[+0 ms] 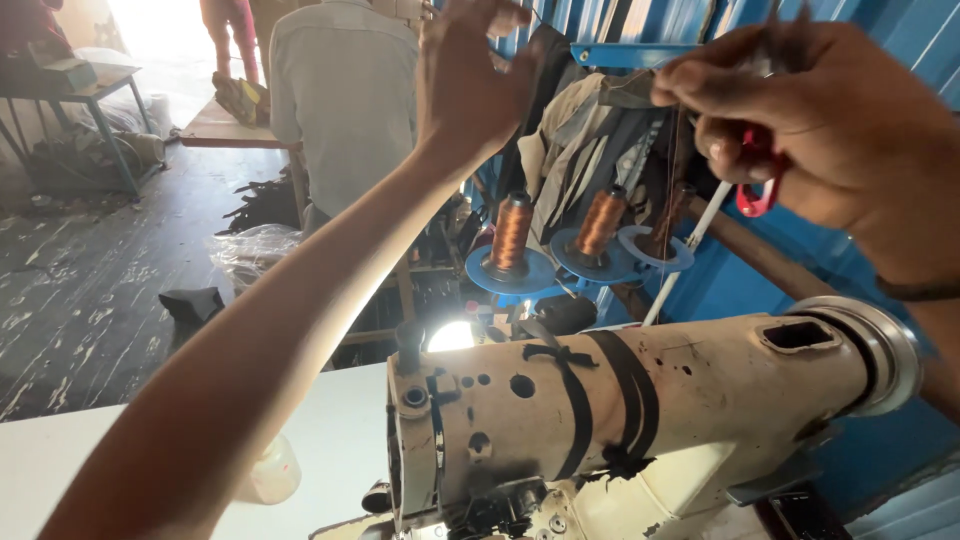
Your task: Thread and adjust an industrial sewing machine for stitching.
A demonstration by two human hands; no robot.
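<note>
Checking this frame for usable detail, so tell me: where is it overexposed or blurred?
Head view: the doorway at top left is blown out white; the machine lamp glares; the right hand and its red-handled tool are soft with blur; the sewing machine and thread spools are sharp.

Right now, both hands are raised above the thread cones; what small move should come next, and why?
Probably draw the thread taut: the left hand pinches up high, the right hand holds red snips beside it, above the brown cones.

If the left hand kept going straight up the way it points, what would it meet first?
Probably the blue metal rail overhead; the left hand already reaches near its level, though depth is unclear.
</note>
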